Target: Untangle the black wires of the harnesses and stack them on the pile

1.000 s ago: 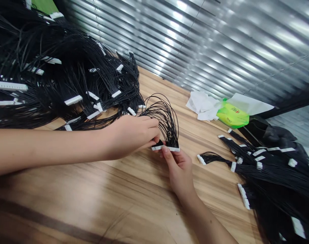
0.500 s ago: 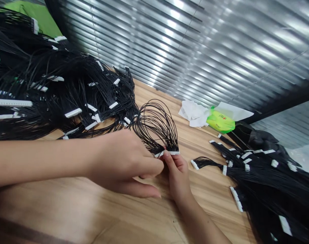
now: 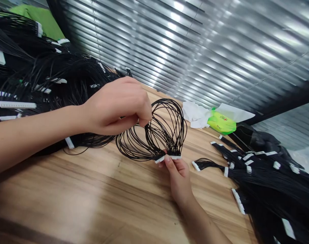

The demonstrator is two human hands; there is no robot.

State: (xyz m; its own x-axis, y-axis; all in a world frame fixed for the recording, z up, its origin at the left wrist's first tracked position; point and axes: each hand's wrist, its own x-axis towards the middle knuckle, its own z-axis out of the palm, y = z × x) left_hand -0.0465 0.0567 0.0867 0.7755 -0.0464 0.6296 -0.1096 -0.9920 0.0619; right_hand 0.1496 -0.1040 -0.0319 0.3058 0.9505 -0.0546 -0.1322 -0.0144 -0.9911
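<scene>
- The left hand [image 3: 122, 105] is now higher and further toward the far edge of the wood-grained brown surface [image 3: 118, 203]; half a second ago it is lower, right beside the other hand, with its thumb stretched out.
- Its fingers now curl shut on a bunch of slender black wires [image 3: 178, 128], though the fingertips are partly hidden.
- The right hand [image 3: 178, 173] barely shifts, thumb and fingers clamped on two slim white plastic connectors [image 3: 175, 157], which sit at a slight angle to each other over the middle of the surface.
- The wires, a loose arch earlier, now draw into two rounded loops, one rising beneath the left hand, one spreading toward the surface's left side.
- The big tangled heap of black wires with white connectors [image 3: 68, 67] stays at the left of the surface, its inner part now covered by the left hand.
- Unchanged are the bright green plastic packet [image 3: 221, 122] and crumpled white paper [image 3: 195, 114] near the far edge, and the second black wire pile [image 3: 271, 189] toward the right edge.
</scene>
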